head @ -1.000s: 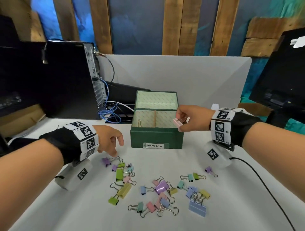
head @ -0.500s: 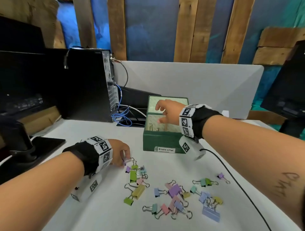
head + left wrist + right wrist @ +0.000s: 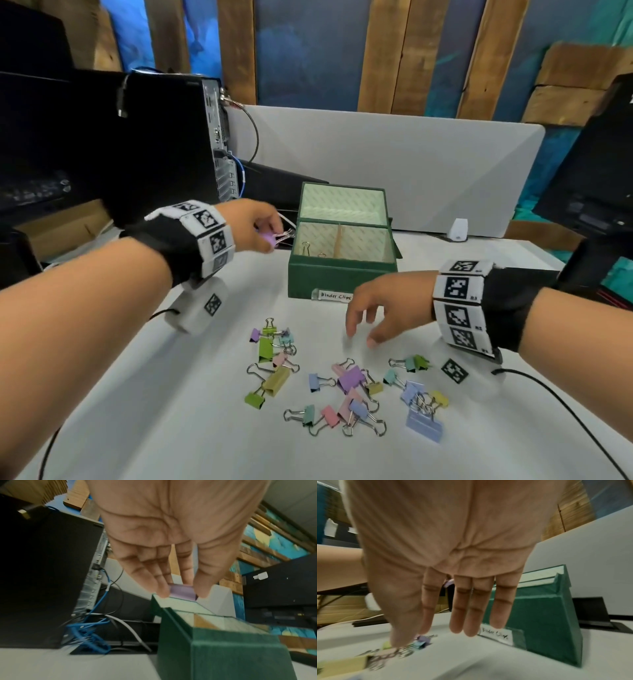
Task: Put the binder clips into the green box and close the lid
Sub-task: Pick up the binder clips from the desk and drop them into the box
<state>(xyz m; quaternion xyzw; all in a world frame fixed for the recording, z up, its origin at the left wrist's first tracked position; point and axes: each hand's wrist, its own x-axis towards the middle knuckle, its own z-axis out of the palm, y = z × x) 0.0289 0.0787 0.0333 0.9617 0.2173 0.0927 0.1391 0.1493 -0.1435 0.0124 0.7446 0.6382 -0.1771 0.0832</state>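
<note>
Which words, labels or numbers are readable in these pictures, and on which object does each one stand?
"Binder Clips": handwritten on the white label on the front of the green box.
Small characters on the wrist bands: too small to read.
No other text is readable.

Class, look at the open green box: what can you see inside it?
Inside the green box, a wooden divider splits it in two. Silver clip handles poke up in the left compartment. The front wall hides the floor and the clip bodies.
</note>
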